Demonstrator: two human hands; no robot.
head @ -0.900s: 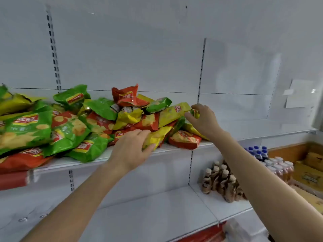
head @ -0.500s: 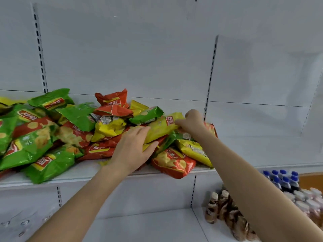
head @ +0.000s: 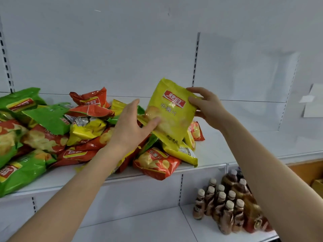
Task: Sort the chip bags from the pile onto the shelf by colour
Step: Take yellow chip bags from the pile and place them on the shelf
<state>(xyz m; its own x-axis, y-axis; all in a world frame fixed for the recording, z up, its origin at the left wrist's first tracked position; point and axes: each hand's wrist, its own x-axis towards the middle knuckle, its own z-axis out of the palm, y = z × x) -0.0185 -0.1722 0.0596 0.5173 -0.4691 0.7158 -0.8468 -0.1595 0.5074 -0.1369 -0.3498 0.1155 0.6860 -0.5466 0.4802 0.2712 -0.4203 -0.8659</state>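
A yellow chip bag point(head: 172, 110) is held upright above the pile, its red logo facing me. My right hand point(head: 208, 106) grips its right edge near the top. My left hand point(head: 131, 126) holds its lower left side, thumb across the front. Below and to the left lies the pile of chip bags point(head: 70, 130), a mix of green, red-orange and yellow, spread over the left half of the white shelf point(head: 244, 145). A red bag point(head: 157, 163) hangs slightly over the shelf's front edge, with another yellow bag point(head: 183, 152) beside it.
The shelf to the right of the pile is bare white. On the lower shelf at the right stand several brown drink bottles point(head: 225, 205). A slotted upright point(head: 195, 58) divides the white back panel. A paper sheet point(head: 312, 102) is stuck to the wall at far right.
Both hands were reaching into the pile; now they have lifted a yellow bag clear of it and turned it upright. The view has shifted closer and to the right.
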